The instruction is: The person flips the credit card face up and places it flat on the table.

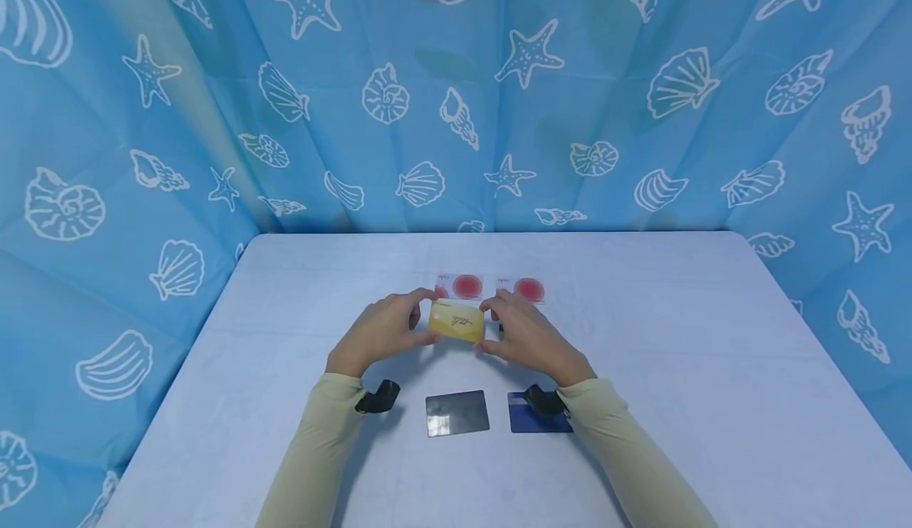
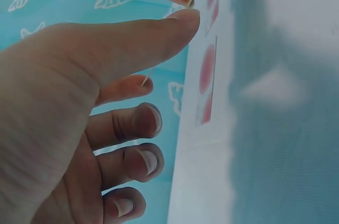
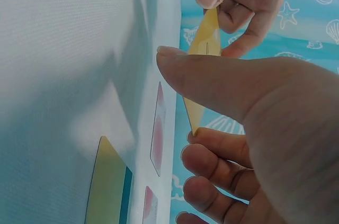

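Note:
A yellow card (image 1: 456, 322) with dark lettering is raised above the table between both hands. My left hand (image 1: 387, 327) pinches its left end between thumb and index finger. At the other end, my right hand (image 1: 530, 336) pinches it the same way. In the right wrist view the yellow card (image 3: 206, 33) is tilted, its face partly behind my right thumb (image 3: 212, 78). From the left wrist it shows only as a thin edge, mostly hidden behind my left thumb (image 2: 153, 38). A yellow-green card with a teal strip (image 3: 106, 189) lies below my right hand.
Two white cards with red circles, one left (image 1: 466, 286) and one right (image 1: 530, 289), lie beyond the hands, partly covered. Nearer on the white table (image 1: 214, 433) are a dark grey card (image 1: 457, 415) and a blue card (image 1: 530, 419). A blue shell-patterned curtain (image 1: 456, 148) hangs behind.

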The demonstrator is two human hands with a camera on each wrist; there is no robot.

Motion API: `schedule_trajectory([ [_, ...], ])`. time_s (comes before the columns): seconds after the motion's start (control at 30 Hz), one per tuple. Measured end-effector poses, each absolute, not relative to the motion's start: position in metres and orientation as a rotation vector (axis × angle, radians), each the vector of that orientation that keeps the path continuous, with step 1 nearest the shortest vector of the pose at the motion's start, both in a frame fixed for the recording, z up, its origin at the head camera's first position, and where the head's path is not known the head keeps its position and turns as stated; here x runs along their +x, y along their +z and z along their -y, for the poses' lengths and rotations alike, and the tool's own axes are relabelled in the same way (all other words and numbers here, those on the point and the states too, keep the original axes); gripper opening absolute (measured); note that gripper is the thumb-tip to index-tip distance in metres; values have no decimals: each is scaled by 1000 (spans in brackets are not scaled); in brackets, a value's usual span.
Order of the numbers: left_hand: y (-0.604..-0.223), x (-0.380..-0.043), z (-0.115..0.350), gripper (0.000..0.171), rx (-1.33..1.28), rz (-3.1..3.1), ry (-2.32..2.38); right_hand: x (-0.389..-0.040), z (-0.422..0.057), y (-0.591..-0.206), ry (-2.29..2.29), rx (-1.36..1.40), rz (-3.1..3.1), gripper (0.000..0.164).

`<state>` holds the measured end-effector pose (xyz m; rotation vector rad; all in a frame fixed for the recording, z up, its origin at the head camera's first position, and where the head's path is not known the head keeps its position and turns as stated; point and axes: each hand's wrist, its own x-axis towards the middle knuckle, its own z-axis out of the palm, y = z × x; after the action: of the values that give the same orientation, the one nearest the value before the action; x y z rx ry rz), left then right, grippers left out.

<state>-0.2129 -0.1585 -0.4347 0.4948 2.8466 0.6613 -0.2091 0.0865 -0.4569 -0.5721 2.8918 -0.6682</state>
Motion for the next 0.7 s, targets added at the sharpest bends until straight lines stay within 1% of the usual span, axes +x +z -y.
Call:
schedule_trajectory([
  [0.47, -445, -216, 159, 67, 501, -2847, 603, -212, -87, -461, -641, -594, -2893, 63],
  [0.7, -447, -217, 157, 67, 470, -2826, 565, -213, -86, -465, -635, -597, -2881, 59],
])
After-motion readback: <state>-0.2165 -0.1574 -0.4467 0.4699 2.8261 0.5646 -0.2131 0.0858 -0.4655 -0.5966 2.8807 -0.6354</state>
